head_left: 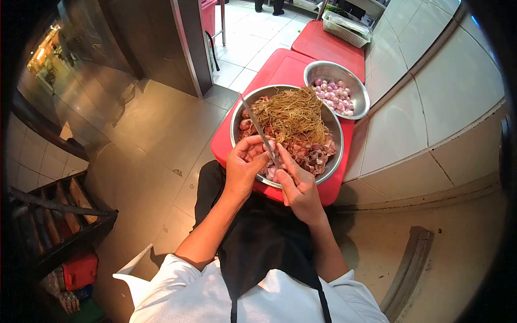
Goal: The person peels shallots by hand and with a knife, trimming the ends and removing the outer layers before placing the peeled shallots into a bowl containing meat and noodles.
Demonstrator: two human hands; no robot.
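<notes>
My right hand [297, 185] grips a knife [256, 125], its narrow blade pointing up and away to the left. Close beside it, my left hand [247, 159] is curled around a small pinkish shallot [272, 144], mostly hidden by fingers and blade. Both hands are over the near edge of a large metal bowl [235, 129]. In that bowl lie unpeeled shallots [246, 124], loose papery skins [318, 157] and a heap of dry brown stalks [293, 110]. Behind it to the right, a smaller metal bowl [362, 89] contains peeled purple-white shallots [335, 97].
Both bowls stand on a red surface [274, 63]. A tiled wall [393, 129] runs along the right. Farther back, a white basket [344, 33] rests on another red surface [328, 43]. A person's dark shoes [277, 11] show at the top. A slatted rack [64, 215] stands at left.
</notes>
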